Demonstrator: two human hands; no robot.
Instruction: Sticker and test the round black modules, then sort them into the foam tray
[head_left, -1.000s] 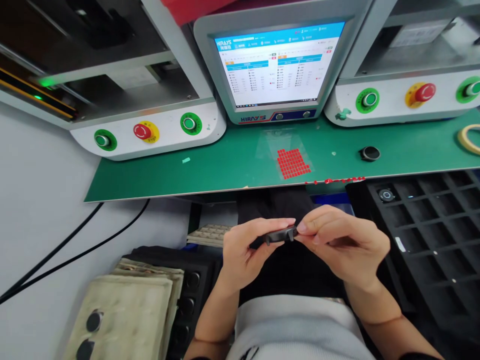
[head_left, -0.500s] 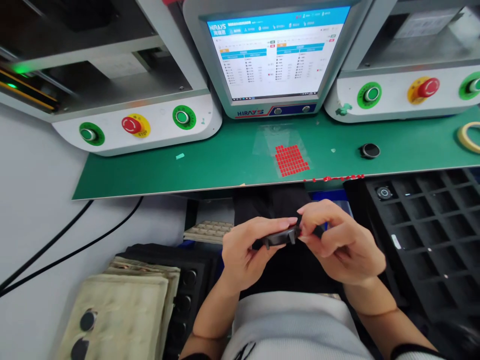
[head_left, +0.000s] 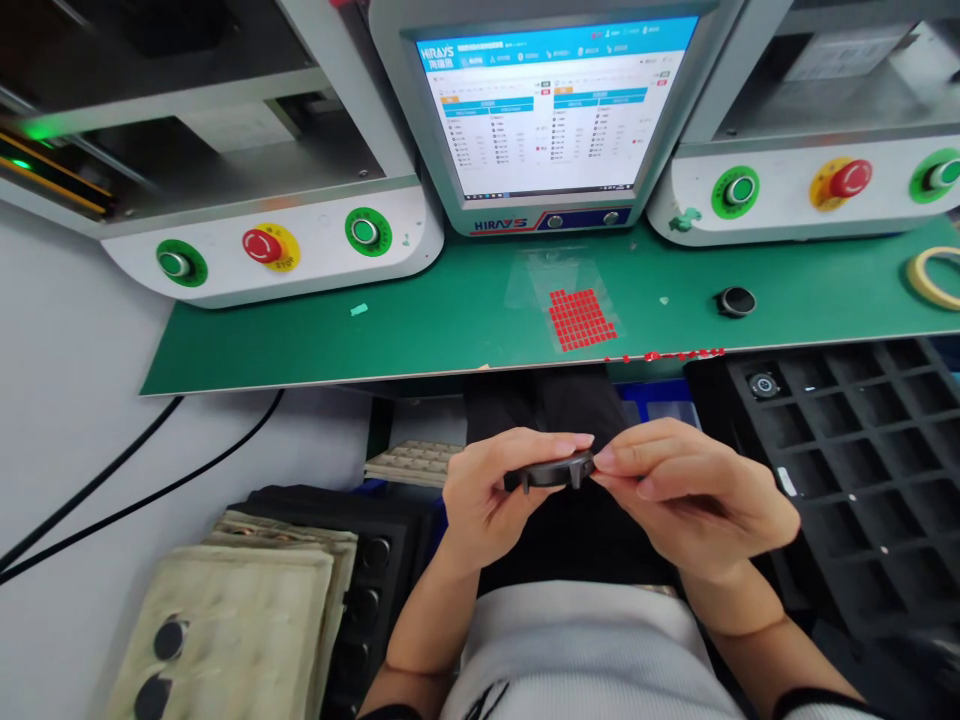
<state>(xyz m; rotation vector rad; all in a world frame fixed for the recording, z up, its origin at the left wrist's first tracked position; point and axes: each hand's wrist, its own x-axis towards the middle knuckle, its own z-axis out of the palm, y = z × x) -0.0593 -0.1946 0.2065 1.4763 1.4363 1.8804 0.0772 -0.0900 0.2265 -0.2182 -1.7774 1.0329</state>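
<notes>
A black watch case [head_left: 553, 472] without a strap is tilted edge-on above my lap, its lugs pointing down. My left hand [head_left: 487, 495] pinches it between thumb and fingers. The fingertips of my right hand [head_left: 697, 495] are pressed together at the case's right edge; whatever they may hold is hidden. Beyond my hands, a clear sheet of small red stickers [head_left: 581, 320] lies on the green bench [head_left: 285, 340]. Loose red pieces [head_left: 675, 355] line the bench's front edge. Another dark watch case [head_left: 736, 302] rests on the bench to the right.
A HIRAYS monitor [head_left: 555, 120] stands between two machines with green and red buttons. At right is a black compartment tray [head_left: 847, 470] with one watch case [head_left: 763, 386] in it. Stacked pale trays [head_left: 232, 620] are at lower left. A tape roll [head_left: 934, 278] lies at far right.
My right hand's fingers have straightened and come together at the watch case's edge, and the hand reaches slightly further right. The left hand keeps its hold, nearly still.
</notes>
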